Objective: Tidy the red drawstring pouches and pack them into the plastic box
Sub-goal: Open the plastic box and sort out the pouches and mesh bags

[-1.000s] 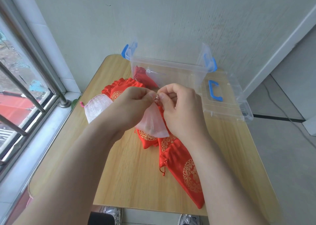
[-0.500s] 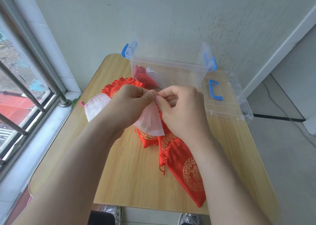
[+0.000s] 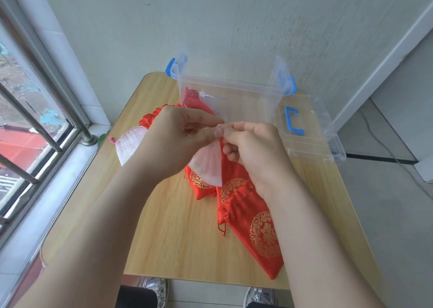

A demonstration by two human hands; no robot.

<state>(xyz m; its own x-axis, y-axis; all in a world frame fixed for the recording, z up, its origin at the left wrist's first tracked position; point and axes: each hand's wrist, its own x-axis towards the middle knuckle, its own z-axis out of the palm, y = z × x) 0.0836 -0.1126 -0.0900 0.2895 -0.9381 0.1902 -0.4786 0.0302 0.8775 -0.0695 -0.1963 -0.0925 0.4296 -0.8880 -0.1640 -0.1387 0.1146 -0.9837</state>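
Red pouches (image 3: 248,204), satin with round gold prints, lie heaped mid-counter (image 3: 168,232). One more lies inside the clear plastic box (image 3: 229,85) at the far edge. Left hand (image 3: 173,141) and right hand (image 3: 255,146) are raised close together above the heap. Fingertips of both pinch the mouth of a sheer white pouch (image 3: 209,165), which hangs between them.

a plain corner of a home, by a window
barred window (image 3: 35,121) with tiled sill, bare painted wall (image 3: 234,26), small wood-grain table (image 3: 178,232), clear plastic box (image 3: 229,85) with blue clips.
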